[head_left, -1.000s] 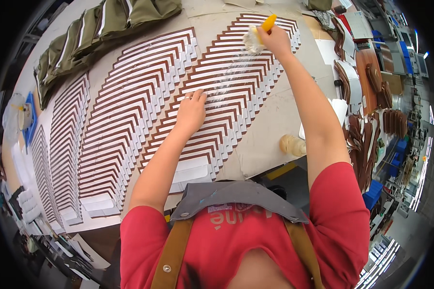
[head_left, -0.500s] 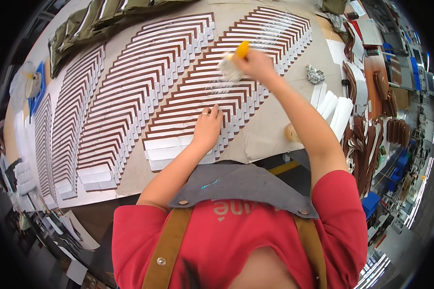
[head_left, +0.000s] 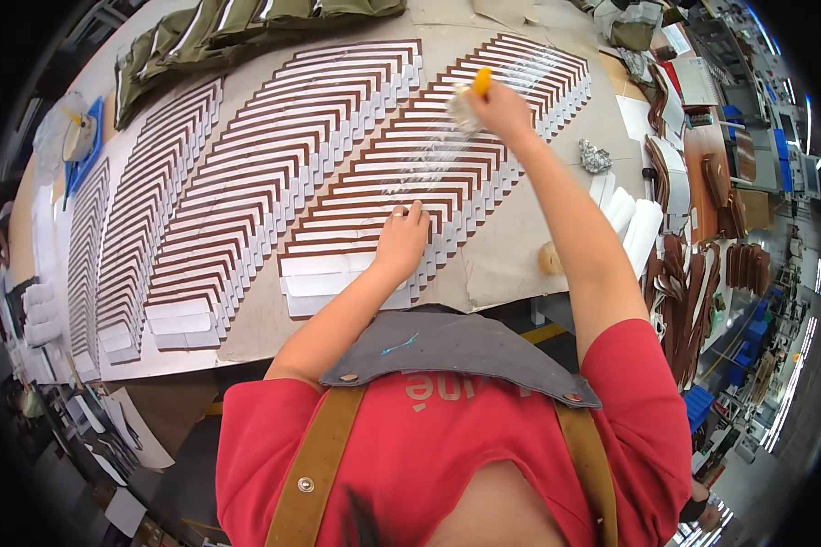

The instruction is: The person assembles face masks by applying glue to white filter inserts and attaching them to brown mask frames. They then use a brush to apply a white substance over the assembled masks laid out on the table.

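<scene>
My right hand (head_left: 502,111) is closed around the yellow handle of a brush (head_left: 466,111), whose pale bristles are blurred over the right-hand row of overlapping pieces (head_left: 360,214). These pieces are white with brown edges, fanned in a long staggered line. Streaks of a white, wet-looking substance (head_left: 433,157) lie across the row's middle, and more show near its far end. Lower on the same row, my left hand (head_left: 405,239) rests with its fingers stretched out flat, a ring on one of them. It holds nothing.
More fanned rows (head_left: 246,182) lie to the left. Folded olive fabric items (head_left: 246,27) sit at the far edge. A cup (head_left: 78,139) stands on a blue tray (head_left: 89,169). Crumpled foil (head_left: 596,156), white rolled pieces (head_left: 641,232) and brown strips (head_left: 680,273) are at the right.
The brush in my right hand has moved farther away and slightly right along the row, and white streaks show behind it. My left hand stays on the row.
</scene>
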`<state>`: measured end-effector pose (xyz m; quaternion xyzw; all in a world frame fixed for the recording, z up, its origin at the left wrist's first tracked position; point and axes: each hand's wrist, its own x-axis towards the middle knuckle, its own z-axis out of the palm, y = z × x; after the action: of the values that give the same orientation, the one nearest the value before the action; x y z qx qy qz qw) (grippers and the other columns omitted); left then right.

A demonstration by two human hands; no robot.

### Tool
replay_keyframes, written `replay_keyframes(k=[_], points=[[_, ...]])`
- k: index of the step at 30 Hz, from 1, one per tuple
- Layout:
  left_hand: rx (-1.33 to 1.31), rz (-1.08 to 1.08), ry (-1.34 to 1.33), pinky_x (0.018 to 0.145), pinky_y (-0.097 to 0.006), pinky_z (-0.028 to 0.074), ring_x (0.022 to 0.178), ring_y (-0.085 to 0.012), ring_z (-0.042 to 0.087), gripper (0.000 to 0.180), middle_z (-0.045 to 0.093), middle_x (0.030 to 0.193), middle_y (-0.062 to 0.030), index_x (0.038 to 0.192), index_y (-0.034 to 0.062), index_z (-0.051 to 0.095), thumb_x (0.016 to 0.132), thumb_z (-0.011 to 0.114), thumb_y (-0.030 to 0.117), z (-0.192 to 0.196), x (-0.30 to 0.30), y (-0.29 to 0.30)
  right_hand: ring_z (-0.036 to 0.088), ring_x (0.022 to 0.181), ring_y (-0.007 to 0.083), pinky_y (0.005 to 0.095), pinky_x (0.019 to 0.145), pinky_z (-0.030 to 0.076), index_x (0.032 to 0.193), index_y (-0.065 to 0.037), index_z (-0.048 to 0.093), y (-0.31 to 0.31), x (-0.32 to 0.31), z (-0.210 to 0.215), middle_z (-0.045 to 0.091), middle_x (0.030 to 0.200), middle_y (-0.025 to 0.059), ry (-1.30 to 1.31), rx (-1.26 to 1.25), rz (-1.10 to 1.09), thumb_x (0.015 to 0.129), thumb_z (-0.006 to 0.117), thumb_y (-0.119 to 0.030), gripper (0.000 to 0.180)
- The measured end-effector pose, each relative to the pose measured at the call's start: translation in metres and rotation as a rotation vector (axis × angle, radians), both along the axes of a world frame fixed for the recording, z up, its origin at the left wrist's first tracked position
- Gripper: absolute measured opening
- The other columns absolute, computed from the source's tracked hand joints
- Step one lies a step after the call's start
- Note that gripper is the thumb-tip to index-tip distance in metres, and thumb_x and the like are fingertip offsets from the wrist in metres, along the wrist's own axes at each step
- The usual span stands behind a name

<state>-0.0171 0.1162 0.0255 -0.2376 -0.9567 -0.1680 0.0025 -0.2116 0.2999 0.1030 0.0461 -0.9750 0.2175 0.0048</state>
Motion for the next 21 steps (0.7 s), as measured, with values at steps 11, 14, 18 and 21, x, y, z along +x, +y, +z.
replay_keyframes(k=[11, 14, 18, 21], points=[[-0.181, -0.058, -0.191, 0.073, -0.041, 0.046, 0.087, -0.0322, 0.055, 0.028, 0.054, 0.098, -0.0132, 0.094, 0.0009, 0.058, 0.072, 0.060, 0.017, 0.007, -0.051, -0.004, 0.062, 0.071, 0.0314, 0.0393, 0.064, 0.048, 0.082, -0.004, 0.065, 0.025, -0.026, 0.000, 0.064, 0.075, 0.0155, -0.196, -0.127, 0.182, 0.081, 0.056, -0.043, 0.040], [-0.154, -0.108, -0.249, 0.075, -0.042, 0.044, 0.087, -0.0305, 0.055, 0.021, 0.055, 0.094, -0.0133, 0.088, 0.0017, 0.060, 0.074, 0.058, 0.018, 0.021, -0.071, 0.003, 0.064, 0.069, 0.0288, 0.0384, 0.061, 0.048, 0.088, -0.003, 0.066, 0.100, -0.082, -0.011, 0.066, 0.075, 0.0150, 0.022, -0.051, -0.117, 0.081, 0.059, -0.038, 0.036], [-0.053, -0.086, -0.166, 0.075, -0.041, 0.044, 0.087, -0.0301, 0.055, 0.019, 0.055, 0.093, -0.0143, 0.087, 0.0022, 0.060, 0.077, 0.057, 0.018, 0.026, -0.133, 0.020, 0.063, 0.070, 0.0306, 0.0396, 0.062, 0.048, 0.085, -0.008, 0.065, 0.121, -0.109, 0.012, 0.065, 0.075, 0.0135, 0.145, 0.015, -0.153, 0.082, 0.057, -0.043, 0.036], [0.075, -0.045, 0.037, 0.077, -0.041, 0.045, 0.089, -0.0310, 0.054, 0.017, 0.054, 0.094, -0.0139, 0.090, 0.0008, 0.059, 0.076, 0.056, 0.011, 0.009, -0.202, 0.044, 0.062, 0.070, 0.0303, 0.0390, 0.063, 0.048, 0.088, -0.006, 0.065, 0.098, -0.110, 0.013, 0.065, 0.075, 0.0137, -0.015, -0.226, 0.068, 0.081, 0.059, -0.042, 0.036]])
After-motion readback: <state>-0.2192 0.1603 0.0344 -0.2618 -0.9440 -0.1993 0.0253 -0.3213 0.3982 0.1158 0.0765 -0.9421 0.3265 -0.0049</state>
